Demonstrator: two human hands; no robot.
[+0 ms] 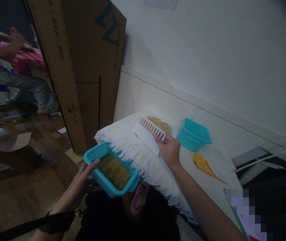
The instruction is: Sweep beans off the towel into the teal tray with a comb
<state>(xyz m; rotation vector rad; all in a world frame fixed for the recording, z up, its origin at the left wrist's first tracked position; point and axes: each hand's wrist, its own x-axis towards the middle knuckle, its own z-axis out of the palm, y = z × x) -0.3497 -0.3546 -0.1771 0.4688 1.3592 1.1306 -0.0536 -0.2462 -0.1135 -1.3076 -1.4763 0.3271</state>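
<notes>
Below the table's edge, my left hand (89,170) grips the side of a teal plastic container (116,192), thumb over its rim. Small round yellow-green beans (115,170) lie in it. My right hand (169,150) is closed on the end of a flat white plastic plate (145,135) with a row of slots along one side. The plate is over the fringed white cloth (120,130) on the table. Just behind it, a spread of pale yellowish grains or beans (160,124) is partly hidden by the plate.
A second teal container (194,134) stands near the wall, with a yellow cloth-like piece (204,164) in front. Dark items (261,167) lie at right. A tall cardboard box (90,67) rises at left. Beyond it, another person (14,63) sits.
</notes>
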